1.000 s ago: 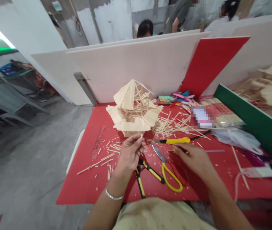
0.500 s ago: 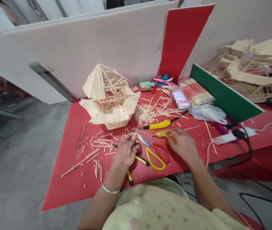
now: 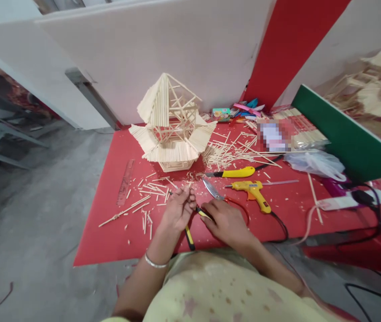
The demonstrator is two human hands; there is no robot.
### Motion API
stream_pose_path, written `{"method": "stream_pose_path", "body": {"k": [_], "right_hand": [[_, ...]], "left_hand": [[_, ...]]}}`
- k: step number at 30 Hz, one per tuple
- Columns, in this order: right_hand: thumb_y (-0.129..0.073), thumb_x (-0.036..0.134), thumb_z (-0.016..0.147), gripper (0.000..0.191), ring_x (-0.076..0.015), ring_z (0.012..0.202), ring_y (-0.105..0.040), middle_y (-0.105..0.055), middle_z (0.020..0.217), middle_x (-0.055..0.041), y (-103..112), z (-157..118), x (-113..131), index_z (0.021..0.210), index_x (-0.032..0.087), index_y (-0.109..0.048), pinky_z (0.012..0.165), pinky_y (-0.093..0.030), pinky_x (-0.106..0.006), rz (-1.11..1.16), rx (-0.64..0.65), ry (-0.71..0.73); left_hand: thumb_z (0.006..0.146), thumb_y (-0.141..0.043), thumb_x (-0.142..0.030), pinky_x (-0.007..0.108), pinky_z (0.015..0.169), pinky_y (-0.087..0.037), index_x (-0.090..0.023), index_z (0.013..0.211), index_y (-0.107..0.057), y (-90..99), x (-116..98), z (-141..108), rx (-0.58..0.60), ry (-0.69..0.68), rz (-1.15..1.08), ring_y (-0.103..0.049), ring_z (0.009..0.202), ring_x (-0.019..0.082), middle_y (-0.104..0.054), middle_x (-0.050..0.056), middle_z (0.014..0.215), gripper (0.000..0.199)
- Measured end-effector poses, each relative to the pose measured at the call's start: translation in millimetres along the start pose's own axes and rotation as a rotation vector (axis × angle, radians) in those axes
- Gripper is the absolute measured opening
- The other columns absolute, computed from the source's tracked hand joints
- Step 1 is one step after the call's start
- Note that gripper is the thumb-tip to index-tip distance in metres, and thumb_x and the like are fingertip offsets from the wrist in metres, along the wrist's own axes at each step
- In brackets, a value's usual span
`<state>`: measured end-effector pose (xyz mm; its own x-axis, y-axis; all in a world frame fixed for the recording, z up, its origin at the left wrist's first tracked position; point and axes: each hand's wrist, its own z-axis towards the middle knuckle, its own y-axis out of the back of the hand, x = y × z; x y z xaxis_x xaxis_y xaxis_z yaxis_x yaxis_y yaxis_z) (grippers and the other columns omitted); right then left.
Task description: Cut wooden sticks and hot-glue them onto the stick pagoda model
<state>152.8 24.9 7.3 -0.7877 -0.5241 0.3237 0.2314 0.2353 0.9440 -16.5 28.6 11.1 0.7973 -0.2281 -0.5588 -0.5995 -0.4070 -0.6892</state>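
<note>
My left hand (image 3: pixel 181 206) is closed, pinching a short wooden stick piece (image 3: pixel 190 184) at its fingertips. Beside it, my right hand (image 3: pixel 223 220) reaches over the scissors (image 3: pixel 212 188) and touches the yellow-and-black cutter (image 3: pixel 203 213); whether its fingers grip anything is hidden. To the right lies a yellow glue gun (image 3: pixel 250 189) on the red tabletop (image 3: pixel 106 241). A yellow-handled knife-like tool (image 3: pixel 239 172) rests above the scissors. Behind the hands stands a pagoda-like model of sticks (image 3: pixel 173 129), its upper roof partly covered.
Loose sticks (image 3: pixel 227 154) lie right of the model, short offcuts (image 3: pixel 148 192) to the left near a clear ruler (image 3: pixel 125 182). A plastic bag (image 3: pixel 314 163), power strip (image 3: pixel 337 204) and green board (image 3: pixel 344 129) are at the right.
My right hand has let go of the glue gun, which now lies on the table, and moved left to the scissors and cutter. The view has shifted left. My left hand keeps its pinch.
</note>
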Motion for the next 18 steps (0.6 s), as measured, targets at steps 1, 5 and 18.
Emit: {"method": "stream_pose_path", "body": {"k": [1, 5, 18], "right_hand": [[-0.045, 0.036, 0.096, 0.030, -0.0224, 0.099, -0.058, -0.063, 0.107, -0.0077, -3, 0, 4, 0.117, 0.023, -0.062, 0.078, -0.040, -0.030, -0.032, 0.000, 0.004], [-0.041, 0.028, 0.096, 0.031, -0.0239, 0.097, -0.057, -0.062, 0.105, -0.0094, -9, 3, 17, 0.118, 0.020, -0.061, 0.077, -0.040, -0.032, -0.104, 0.032, 0.010], [-0.065, 0.050, 0.071, 0.091, -0.0415, 0.120, -0.042, -0.051, 0.129, -0.0246, -36, -6, 57, 0.147, 0.008, -0.037, 0.099, -0.034, -0.054, -0.018, 0.025, -0.090]], "left_hand": [[0.071, -0.079, -0.017, 0.015, 0.049, -0.037, -0.013, 0.077, -0.060, 3.4, -1, -1, -0.005, 0.004, -0.015, -0.050, 0.060, 0.006, -0.058, 0.001, 0.075, 0.021], [0.072, -0.079, -0.019, 0.015, 0.050, -0.038, -0.014, 0.079, -0.059, 18.1, -2, -6, 0.009, 0.010, -0.065, -0.049, 0.060, 0.005, -0.056, 0.000, 0.075, 0.022], [0.074, -0.078, -0.023, 0.016, 0.047, -0.037, -0.017, 0.086, -0.059, 49.5, 1, -20, -0.063, -0.084, -0.073, -0.045, 0.055, 0.005, -0.055, -0.001, 0.073, 0.023]]}}
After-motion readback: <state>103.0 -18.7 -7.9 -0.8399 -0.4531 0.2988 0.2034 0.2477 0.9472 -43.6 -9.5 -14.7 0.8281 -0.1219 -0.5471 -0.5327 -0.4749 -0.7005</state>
